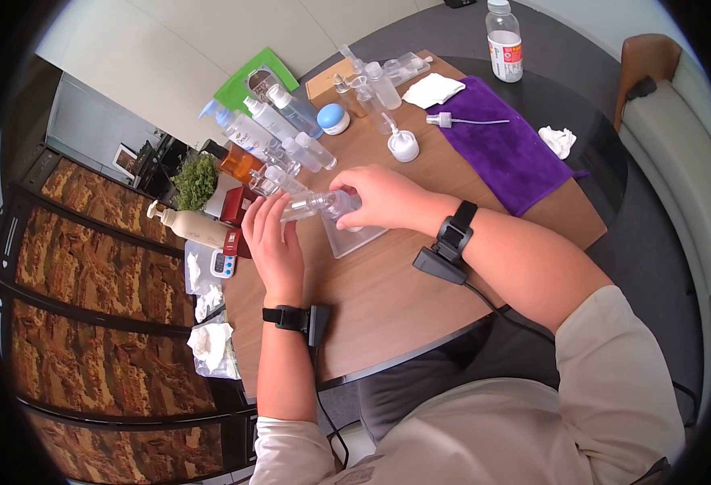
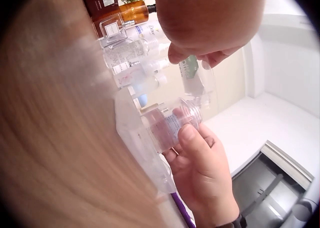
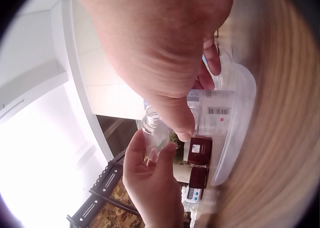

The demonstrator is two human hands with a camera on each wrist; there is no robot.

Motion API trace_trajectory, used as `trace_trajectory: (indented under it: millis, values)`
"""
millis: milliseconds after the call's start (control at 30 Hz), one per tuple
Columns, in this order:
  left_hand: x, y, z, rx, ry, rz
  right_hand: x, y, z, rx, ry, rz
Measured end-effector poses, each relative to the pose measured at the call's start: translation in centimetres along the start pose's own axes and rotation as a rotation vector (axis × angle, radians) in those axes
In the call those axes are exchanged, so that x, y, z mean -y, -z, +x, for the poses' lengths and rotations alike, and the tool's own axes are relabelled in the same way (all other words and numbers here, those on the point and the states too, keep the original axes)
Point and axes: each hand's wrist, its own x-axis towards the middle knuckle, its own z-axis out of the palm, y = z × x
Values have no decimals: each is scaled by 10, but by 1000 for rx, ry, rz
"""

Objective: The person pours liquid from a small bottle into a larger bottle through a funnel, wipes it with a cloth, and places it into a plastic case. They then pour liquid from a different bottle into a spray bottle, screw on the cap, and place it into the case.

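Note:
My left hand (image 1: 276, 242) grips a clear bottle (image 1: 299, 208) with a threaded neck, seen uncapped in the right wrist view. It lies tilted, its neck toward the other hand. My right hand (image 1: 383, 198) holds a clear, wide-mouthed bottle (image 2: 162, 130) with a printed label (image 3: 217, 115) by its side, thumb and fingers around it. In the head view the two mouths meet or overlap. Beneath them on the table is a clear shallow tray (image 1: 355, 242). Part of each bottle is hidden by fingers.
Pump and spray bottles (image 1: 270, 121) crowd the back left, beside red boxes (image 1: 236, 206) and a small timer (image 1: 223, 264). A white pump top (image 1: 404, 145) stands ahead. Right lies a purple cloth (image 1: 501, 149) with a spray nozzle (image 1: 444, 120); behind it is a large bottle (image 1: 505, 48).

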Motion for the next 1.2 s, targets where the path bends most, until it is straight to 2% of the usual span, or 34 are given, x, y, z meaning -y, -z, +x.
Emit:
trace_trajectory:
  millis: [600,1200]
  values:
    - [-5,4,2,11,-31,54,-4,0,1,21,9,3]
    - [-5,19,17,70,-149,171,-7,-1,2,-8,41,0]
